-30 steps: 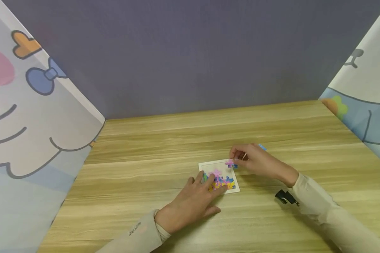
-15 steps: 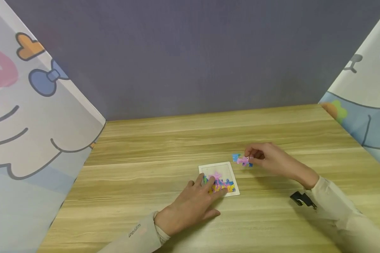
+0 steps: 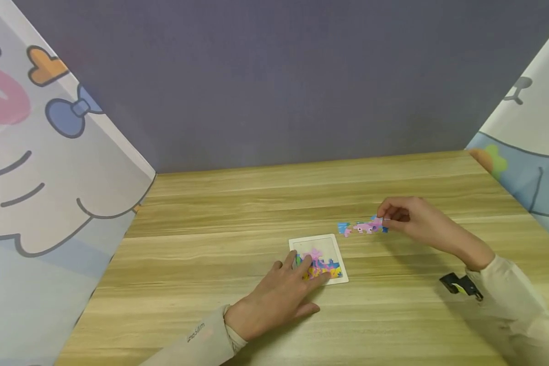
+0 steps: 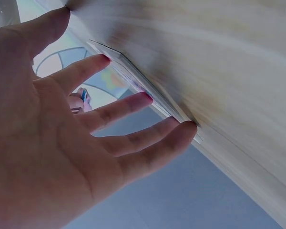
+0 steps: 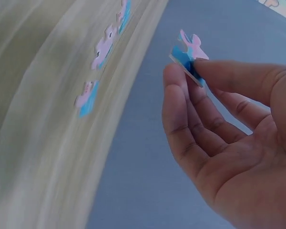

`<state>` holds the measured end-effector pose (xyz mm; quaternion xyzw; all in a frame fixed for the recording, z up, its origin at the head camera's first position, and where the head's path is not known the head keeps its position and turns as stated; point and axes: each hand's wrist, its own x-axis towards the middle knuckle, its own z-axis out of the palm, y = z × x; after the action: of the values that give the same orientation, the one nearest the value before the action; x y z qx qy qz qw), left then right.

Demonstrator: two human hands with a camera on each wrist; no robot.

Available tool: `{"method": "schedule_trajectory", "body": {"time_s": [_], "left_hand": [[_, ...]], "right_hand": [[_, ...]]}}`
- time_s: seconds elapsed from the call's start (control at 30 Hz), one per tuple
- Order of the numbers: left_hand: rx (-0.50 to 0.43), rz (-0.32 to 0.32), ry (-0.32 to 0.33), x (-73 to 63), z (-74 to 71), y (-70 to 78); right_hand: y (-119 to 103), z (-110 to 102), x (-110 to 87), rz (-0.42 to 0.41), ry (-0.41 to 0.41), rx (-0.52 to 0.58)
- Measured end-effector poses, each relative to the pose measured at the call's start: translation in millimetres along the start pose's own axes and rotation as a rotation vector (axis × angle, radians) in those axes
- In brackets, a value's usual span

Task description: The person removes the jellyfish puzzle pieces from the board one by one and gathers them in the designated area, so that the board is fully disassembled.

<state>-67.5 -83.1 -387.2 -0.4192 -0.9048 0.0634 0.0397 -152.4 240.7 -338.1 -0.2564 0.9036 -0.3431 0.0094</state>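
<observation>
A square puzzle board (image 3: 325, 246) with a white frame lies on the table, its lower part filled with yellow, blue and pink pieces and its upper part bare. My left hand (image 3: 274, 295) rests on it with spread, nearly straight fingers; in the left wrist view the fingertips (image 4: 145, 98) touch its frame and face. Between thumb and fingers, my right hand (image 3: 416, 223) pinches a pink and blue puzzle piece (image 5: 188, 59), raised off the table in the right wrist view. Several loose pieces lie in a row beside it, including a pink one with an eye (image 5: 103, 50) and a pink-blue one (image 5: 87, 99).
The wood-grain table (image 3: 210, 213) runs back to a dark grey panel (image 3: 274, 86). Cartoon-printed panels stand at the left (image 3: 73, 193) and right (image 3: 526, 147). A small black device (image 3: 461, 286) sits by the right wrist.
My right hand has moved right, away from the board, with the puzzle piece, uncovering the row of loose pieces. The left hand has stayed on the board.
</observation>
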Motion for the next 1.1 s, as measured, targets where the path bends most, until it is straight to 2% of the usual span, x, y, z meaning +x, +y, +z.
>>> {"method": "schedule_trajectory", "body": {"time_s": [0.33, 0.47, 0.73, 0.93, 1.1], "left_hand": [[0.009, -0.014, -0.013, -1.1, -0.9, 3.5], [-0.004, -0.018, -0.007, -2.3, -0.8, 2.8], [-0.018, -0.022, -0.010, -3.8, -2.0, 3.0], [-0.011, -0.023, -0.011, -4.1, -1.3, 3.5], [-0.010, -0.021, -0.013, -3.8, -0.9, 3.2]], "right_hand": [[27.9, -2.1, -1.8, -0.014, -0.046, 0.037], [36.8, 0.0, -1.6, 0.005, -0.067, 0.014], [45.5, 5.1, -3.1, 0.014, -0.162, 0.047], [48.7, 8.9, -3.4, -0.026, -0.170, 0.020], [44.3, 9.4, -3.4, 0.059, -0.220, 0.015]]}}
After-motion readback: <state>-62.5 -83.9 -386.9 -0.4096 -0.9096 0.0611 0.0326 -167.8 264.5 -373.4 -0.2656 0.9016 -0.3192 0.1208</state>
